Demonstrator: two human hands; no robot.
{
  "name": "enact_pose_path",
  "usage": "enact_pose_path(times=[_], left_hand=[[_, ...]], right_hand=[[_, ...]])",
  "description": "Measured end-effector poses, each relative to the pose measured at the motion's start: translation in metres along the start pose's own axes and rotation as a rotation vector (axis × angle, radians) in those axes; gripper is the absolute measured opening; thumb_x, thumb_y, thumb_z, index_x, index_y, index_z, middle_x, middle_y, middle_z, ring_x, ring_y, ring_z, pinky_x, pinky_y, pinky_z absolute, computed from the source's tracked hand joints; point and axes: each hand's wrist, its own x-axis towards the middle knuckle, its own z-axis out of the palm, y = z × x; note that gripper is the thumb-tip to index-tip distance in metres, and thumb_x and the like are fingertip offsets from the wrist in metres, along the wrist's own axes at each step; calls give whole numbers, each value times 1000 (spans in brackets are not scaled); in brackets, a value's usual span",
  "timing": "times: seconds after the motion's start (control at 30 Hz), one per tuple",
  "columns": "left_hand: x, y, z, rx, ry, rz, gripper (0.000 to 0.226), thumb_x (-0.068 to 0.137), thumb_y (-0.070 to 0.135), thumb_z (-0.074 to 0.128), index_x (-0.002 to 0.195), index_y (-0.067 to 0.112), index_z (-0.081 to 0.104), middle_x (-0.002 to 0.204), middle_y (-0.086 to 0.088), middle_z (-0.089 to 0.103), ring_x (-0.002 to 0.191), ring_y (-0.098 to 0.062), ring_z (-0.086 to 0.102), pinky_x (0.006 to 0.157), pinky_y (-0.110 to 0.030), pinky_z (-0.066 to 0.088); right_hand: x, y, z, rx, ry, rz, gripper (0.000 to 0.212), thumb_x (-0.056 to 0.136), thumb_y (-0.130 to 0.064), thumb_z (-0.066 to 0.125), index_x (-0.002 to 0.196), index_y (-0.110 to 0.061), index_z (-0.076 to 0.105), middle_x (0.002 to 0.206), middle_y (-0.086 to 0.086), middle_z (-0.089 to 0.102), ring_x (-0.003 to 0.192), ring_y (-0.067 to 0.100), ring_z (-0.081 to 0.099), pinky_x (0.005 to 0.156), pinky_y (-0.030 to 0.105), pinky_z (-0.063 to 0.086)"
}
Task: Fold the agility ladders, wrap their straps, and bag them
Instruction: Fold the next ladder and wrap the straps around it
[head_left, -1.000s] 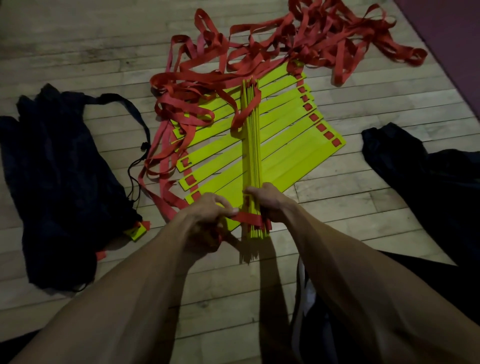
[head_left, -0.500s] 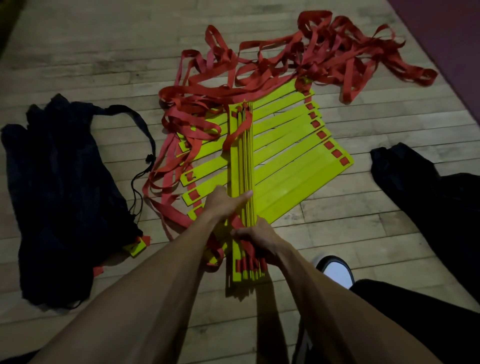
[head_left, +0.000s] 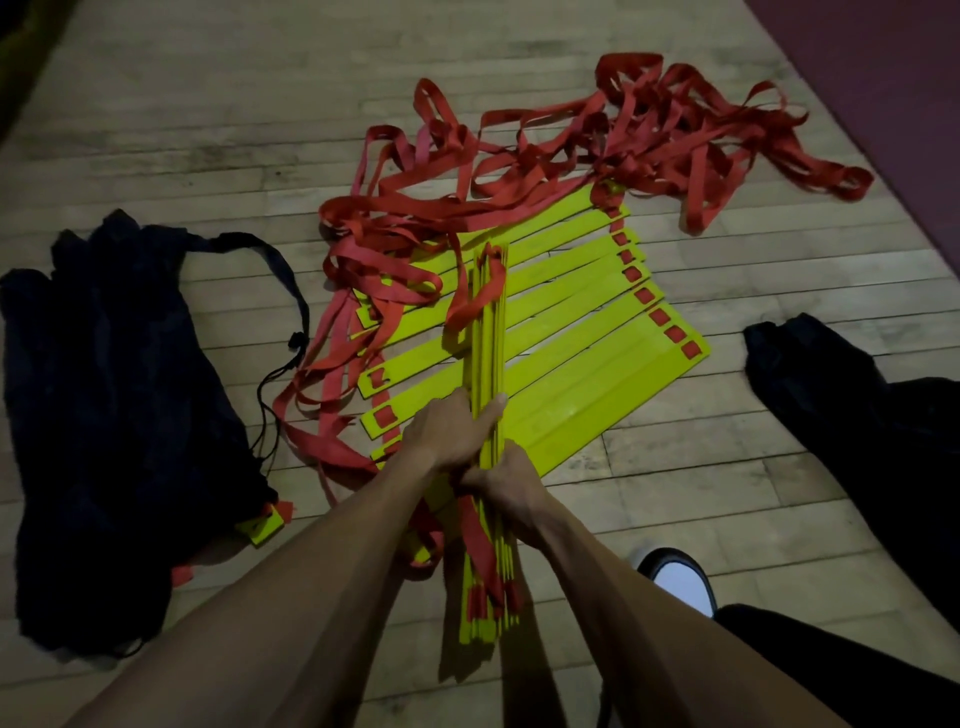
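A stack of yellow ladder rungs (head_left: 487, 332) stands on edge on the wooden floor, pointing away from me. My left hand (head_left: 451, 431) grips the stack from the left, fingers across its top. My right hand (head_left: 506, 486) grips it just behind, nearer to me, with red strap under the fingers. More yellow rungs (head_left: 587, 332) lie flat and fanned out beneath. Tangled red straps (head_left: 639, 140) spread over the floor beyond and to the left. A dark drawstring bag (head_left: 114, 415) lies at the left, a yellow rung end (head_left: 260, 527) poking from under it.
A second dark cloth bag (head_left: 841, 415) lies at the right. My shoe (head_left: 680, 577) and dark trouser leg are at the lower right. A dark red mat (head_left: 883, 78) borders the floor at the upper right.
The upright stack has slid toward me and its near end now lies behind my hands. My left hand moved up onto the stack; my right hand shifted onto its near part.
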Motion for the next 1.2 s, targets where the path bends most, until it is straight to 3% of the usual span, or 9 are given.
enact_pose_path(times=[0.1, 0.2, 0.33, 0.63, 0.77, 0.9, 1.0, 1.1, 1.2], left_hand=[[6, -1, -7, 12, -17, -6, 69, 94, 75, 28, 96, 12, 54, 88, -11, 63, 84, -33, 62, 69, -40, 46], [11, -9, -11, -54, 0, 66, 41, 104, 47, 45, 81, 13, 52, 85, -13, 63, 84, -36, 62, 69, -41, 45], [12, -13, -8, -54, -11, 138, 40, 103, 49, 46, 91, 12, 56, 86, -11, 63, 82, -33, 60, 70, -42, 44], [23, 2, -63, 221, -310, 52, 91, 81, 87, 20, 85, 8, 64, 67, -9, 60, 58, -22, 59, 61, -33, 46], [27, 10, -62, 227, -75, 47, 82, 81, 89, 22, 64, 15, 53, 66, -7, 57, 67, -28, 61, 67, -36, 50], [31, 18, -50, 69, 159, 17, 52, 96, 57, 46, 64, 16, 46, 89, -17, 65, 84, -37, 61, 63, -36, 37], [31, 24, -47, 18, 164, 47, 51, 89, 66, 43, 74, 18, 53, 91, -14, 63, 90, -39, 62, 68, -38, 43], [30, 32, -60, 79, 136, 133, 73, 78, 87, 30, 104, 25, 58, 102, -7, 66, 102, -34, 64, 82, -43, 51], [36, 38, -82, 117, 96, 109, 101, 71, 97, 27, 130, 17, 48, 113, -11, 65, 106, -36, 64, 86, -50, 53]], right_hand=[[-4, 1, 5, -16, -48, 20, 43, 67, -12, 83, 99, 0, 58, 81, 8, 70, 71, 23, 70, 65, 52, 59], [-3, -6, 3, 18, -30, 57, 63, 74, -19, 87, 106, -18, 33, 88, -6, 58, 79, 13, 66, 65, 32, 58], [6, -16, 2, -10, 7, -48, 51, 77, 6, 77, 109, -14, 43, 86, 5, 64, 64, 14, 67, 53, 26, 55], [2, -24, 9, 93, 41, -58, 45, 86, 2, 61, 120, -18, 41, 84, 13, 61, 61, 21, 61, 52, 35, 50], [1, -28, 14, 10, 69, -177, 76, 70, -30, 75, 134, -16, 38, 113, 3, 65, 99, 20, 68, 80, 44, 59], [11, -37, 8, -38, 103, -159, 81, 82, -7, 75, 146, -17, 26, 111, -1, 59, 85, 9, 64, 73, 35, 59], [22, -54, -2, -128, 201, -233, 65, 84, -12, 75, 133, -17, 33, 93, -4, 61, 72, 10, 61, 54, 22, 48], [25, -62, -5, -136, 190, -250, 56, 82, -7, 72, 126, -15, 38, 93, 3, 63, 76, 21, 63, 59, 37, 49], [22, -57, -1, -142, 173, -260, 52, 78, 1, 68, 120, -15, 40, 86, -5, 61, 70, 10, 63, 55, 24, 46]])
